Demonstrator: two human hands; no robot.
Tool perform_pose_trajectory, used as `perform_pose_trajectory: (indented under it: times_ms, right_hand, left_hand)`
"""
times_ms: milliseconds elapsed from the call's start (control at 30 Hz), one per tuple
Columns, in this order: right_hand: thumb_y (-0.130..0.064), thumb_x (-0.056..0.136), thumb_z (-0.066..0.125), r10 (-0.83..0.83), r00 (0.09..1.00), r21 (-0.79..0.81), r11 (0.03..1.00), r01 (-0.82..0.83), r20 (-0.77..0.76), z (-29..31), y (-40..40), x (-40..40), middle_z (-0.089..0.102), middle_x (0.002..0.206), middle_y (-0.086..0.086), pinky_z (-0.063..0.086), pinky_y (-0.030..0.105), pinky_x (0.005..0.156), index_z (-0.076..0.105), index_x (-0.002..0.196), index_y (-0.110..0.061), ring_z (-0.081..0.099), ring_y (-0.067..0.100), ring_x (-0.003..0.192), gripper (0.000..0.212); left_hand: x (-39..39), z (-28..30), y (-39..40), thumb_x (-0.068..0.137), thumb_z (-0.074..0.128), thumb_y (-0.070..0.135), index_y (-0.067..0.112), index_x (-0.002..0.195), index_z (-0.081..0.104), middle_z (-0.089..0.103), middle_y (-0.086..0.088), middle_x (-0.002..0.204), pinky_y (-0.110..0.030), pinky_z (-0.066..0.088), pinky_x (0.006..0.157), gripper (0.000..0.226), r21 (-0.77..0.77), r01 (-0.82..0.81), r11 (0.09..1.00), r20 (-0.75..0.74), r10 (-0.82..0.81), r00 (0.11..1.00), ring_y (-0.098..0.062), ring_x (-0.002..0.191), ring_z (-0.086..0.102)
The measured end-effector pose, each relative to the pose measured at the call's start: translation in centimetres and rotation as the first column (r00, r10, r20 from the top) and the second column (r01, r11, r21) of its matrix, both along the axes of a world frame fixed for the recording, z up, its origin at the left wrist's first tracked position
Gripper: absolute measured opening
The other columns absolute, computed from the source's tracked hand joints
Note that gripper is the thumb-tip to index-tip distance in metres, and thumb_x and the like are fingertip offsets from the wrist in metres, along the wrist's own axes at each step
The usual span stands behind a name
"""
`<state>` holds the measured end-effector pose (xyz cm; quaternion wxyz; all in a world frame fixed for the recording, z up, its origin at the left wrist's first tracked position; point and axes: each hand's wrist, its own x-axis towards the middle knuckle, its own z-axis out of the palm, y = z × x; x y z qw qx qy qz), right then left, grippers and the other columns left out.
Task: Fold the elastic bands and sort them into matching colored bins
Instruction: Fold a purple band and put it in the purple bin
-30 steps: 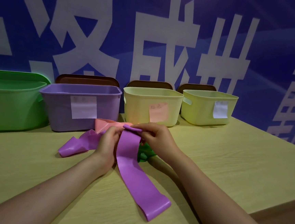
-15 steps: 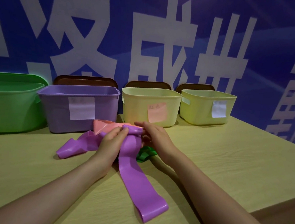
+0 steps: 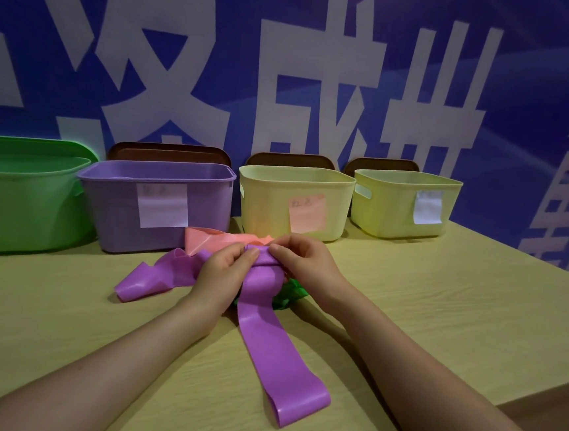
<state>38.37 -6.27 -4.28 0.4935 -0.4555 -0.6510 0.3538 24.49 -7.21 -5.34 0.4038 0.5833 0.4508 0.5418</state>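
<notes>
A: Where pinched between both hands, folded over at its top: purple band (image 3: 278,352), smooth and glossy, flat ribbon trailing toward the near table edge and ending in a rounded loop.

B: And the grip?

A: Left hand (image 3: 223,272) curled round the fold from the left, thumb tip pressing the top. Right hand (image 3: 306,263) pinching the same fold from the right, fingertips nearly meeting the left thumb.

B: Other bands?

A: Second purple band (image 3: 154,274), crumpled and wavy, lying left of the left hand on the table. Pink band (image 3: 212,240) just behind the hands, creased, flat. Green band (image 3: 286,293) bunched under the right wrist, mostly hidden.

B: Bins?

A: Along the back, four plastic tubs with rounded corners. Green bin (image 3: 20,192) far left, cut by the edge. Purple bin (image 3: 156,204) next, white paper label on front. Pale yellow bin (image 3: 294,202) with a pink sticky note. Yellow-green bin (image 3: 401,205) farthest right, white label, slot handle on its side.

B: Surface?

A: Light wood-grain table (image 3: 439,315), matte. Behind, blue wall (image 3: 545,83) with large white characters.
</notes>
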Motion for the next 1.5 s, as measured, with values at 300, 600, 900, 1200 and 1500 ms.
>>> perform_pose_trajectory:
  times_ms: [300, 600, 900, 1200, 1500]
  right_hand:
    - [-0.022, 0.093, 0.060, 0.031, 0.992, 0.011, 0.999, -0.030, -0.124, 0.1, -0.3, -0.6, 0.068, 0.084, -0.003, 0.052, 0.021, 0.069, 0.069, 0.090, -0.023, 0.062, 0.008, 0.078, 0.009]
    - [-0.015, 0.089, 0.066, -0.013, 0.998, -0.002, 1.000, 0.013, -0.066, 0.1, -0.1, -0.3, 0.065, 0.083, 0.002, 0.049, 0.016, 0.061, 0.065, 0.089, -0.013, 0.061, 0.011, 0.075, 0.002]
    - [-0.009, 0.086, 0.068, -0.094, 0.995, 0.165, 0.982, 0.096, -0.017, -0.1, 0.3, 0.0, 0.066, 0.081, 0.004, 0.055, 0.027, 0.067, 0.064, 0.082, -0.017, 0.063, 0.016, 0.077, 0.010]
    - [-0.007, 0.082, 0.073, -0.163, 0.948, 0.406, 0.913, 0.039, 0.275, -0.3, 0.2, -0.1, 0.066, 0.090, 0.002, 0.053, 0.027, 0.075, 0.073, 0.095, -0.009, 0.062, 0.017, 0.085, 0.014]
    - [-0.012, 0.086, 0.068, -0.037, 0.965, 0.242, 0.970, -0.028, 0.259, 0.5, -0.4, 0.2, 0.061, 0.103, -0.001, 0.049, 0.016, 0.080, 0.073, 0.107, -0.013, 0.058, 0.009, 0.095, 0.022]
  left_hand:
    - [-0.4, 0.1, 0.3, 0.097, 0.051, 0.011, 0.012, 0.100, 0.066, 0.068, -0.008, 0.098, -0.028, 0.049, 0.083, 0.015, 0.117, -0.024, 0.993, 0.010, 0.023, 1.000, -0.019, 0.093, 0.062]
    - [-0.3, -0.6, 1.0, 0.097, 0.051, 0.022, 0.015, 0.097, 0.071, 0.071, -0.005, 0.094, -0.034, 0.049, 0.090, 0.021, 0.044, 0.019, 0.999, 0.062, -0.021, 0.998, -0.021, 0.096, 0.064]
    - [-0.1, -0.6, 1.2, 0.099, 0.044, 0.012, 0.010, 0.098, 0.068, 0.066, -0.024, 0.112, -0.044, 0.041, 0.103, 0.024, -0.165, 0.163, 0.973, 0.230, -0.123, 0.965, -0.030, 0.106, 0.060]
    - [-0.8, -0.4, 1.5, 0.100, 0.030, 0.028, 0.006, 0.106, 0.066, 0.069, -0.011, 0.090, -0.026, 0.047, 0.068, 0.042, -0.200, 0.252, 0.947, 0.381, -0.162, 0.910, -0.018, 0.078, 0.063]
    - [-0.6, -0.9, 1.6, 0.102, 0.034, 0.014, 0.015, 0.079, 0.079, 0.074, -0.010, 0.091, -0.027, 0.046, 0.091, 0.051, -0.143, 0.241, 0.960, 0.316, -0.187, 0.930, -0.017, 0.091, 0.066]
